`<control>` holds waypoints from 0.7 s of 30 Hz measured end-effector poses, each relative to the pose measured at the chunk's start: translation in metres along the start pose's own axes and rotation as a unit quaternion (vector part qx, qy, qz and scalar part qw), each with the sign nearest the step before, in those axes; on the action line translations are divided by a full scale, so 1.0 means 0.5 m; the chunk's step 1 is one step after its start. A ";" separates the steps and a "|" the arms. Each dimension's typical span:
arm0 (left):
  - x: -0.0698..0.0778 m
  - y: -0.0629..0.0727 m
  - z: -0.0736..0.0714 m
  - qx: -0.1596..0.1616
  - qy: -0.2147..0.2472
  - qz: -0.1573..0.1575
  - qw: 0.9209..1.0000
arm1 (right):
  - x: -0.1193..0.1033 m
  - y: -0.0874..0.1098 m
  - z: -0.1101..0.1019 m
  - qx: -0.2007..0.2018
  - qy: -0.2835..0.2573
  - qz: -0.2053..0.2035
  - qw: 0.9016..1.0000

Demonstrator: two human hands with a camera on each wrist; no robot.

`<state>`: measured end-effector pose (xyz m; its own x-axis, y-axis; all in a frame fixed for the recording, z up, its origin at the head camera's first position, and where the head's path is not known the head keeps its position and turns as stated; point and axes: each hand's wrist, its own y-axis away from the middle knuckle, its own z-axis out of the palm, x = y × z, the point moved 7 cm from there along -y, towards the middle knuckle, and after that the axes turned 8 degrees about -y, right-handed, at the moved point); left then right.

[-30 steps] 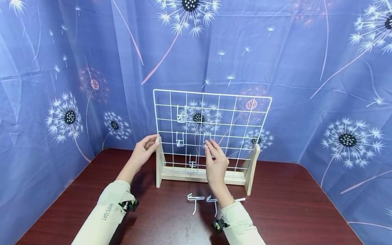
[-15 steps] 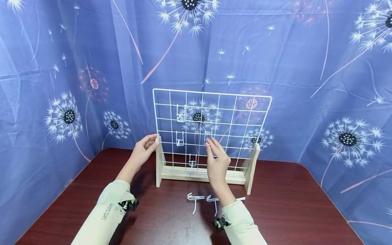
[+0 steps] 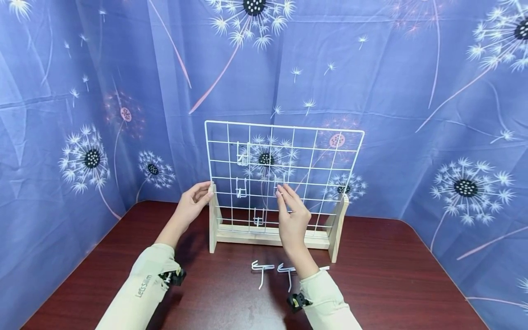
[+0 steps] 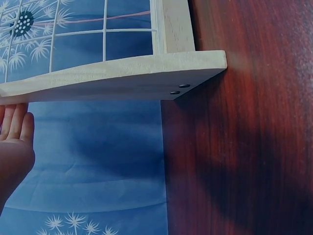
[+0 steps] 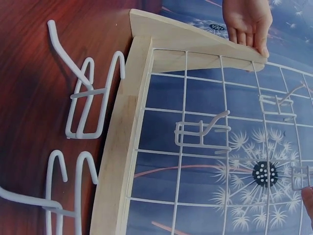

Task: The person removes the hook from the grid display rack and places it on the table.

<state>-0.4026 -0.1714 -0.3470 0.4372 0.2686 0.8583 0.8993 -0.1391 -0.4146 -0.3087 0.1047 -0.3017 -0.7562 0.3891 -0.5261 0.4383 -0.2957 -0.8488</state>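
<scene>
A white wire grid panel (image 3: 303, 169) stands upright in a wooden stand (image 3: 339, 229). My left hand (image 3: 191, 204) holds the top of the stand's left side piece between thumb and fingers; its straight fingers lie against the outer face in the left wrist view. With thumb and fingertips, my right hand (image 3: 294, 224) pinches a white wire hook (image 5: 301, 178) against the grid, right of the middle hook; the fingers hide part of it. Three more hooks hang on the grid: an upper hook (image 3: 243, 159), a middle hook (image 3: 241, 191) and a lower hook (image 3: 258, 221).
Loose white hooks lie on the dark red table (image 3: 383, 275) before the stand: a left one (image 3: 262, 266), a middle one (image 3: 285, 269), and one (image 3: 325, 268) partly hidden by the right forearm. A blue dandelion-print curtain (image 3: 383, 91) hangs behind and at the sides.
The right hand has shifted very slightly right at the grid with the hook still pinched. My left hand stays in place on the stand.
</scene>
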 end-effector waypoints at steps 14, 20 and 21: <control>0.002 -0.003 -0.001 -0.003 0.001 -0.011 1.000 | -0.027 0.002 0.010 -0.022 -0.015 -0.029 0.999; 0.001 -0.002 0.000 0.000 0.009 -0.011 1.000 | -0.037 0.009 0.013 -0.035 -0.003 -0.038 0.999; 0.001 -0.002 0.000 0.000 0.008 -0.012 1.000 | -0.038 0.010 0.013 -0.036 -0.003 -0.039 0.999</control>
<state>-0.4032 -0.1711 -0.3464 0.4161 0.2561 0.8725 0.9092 -0.1329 -0.3945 -0.2949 0.0902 -0.2957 -0.7921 0.4040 -0.4575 0.4108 -0.2015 -0.8892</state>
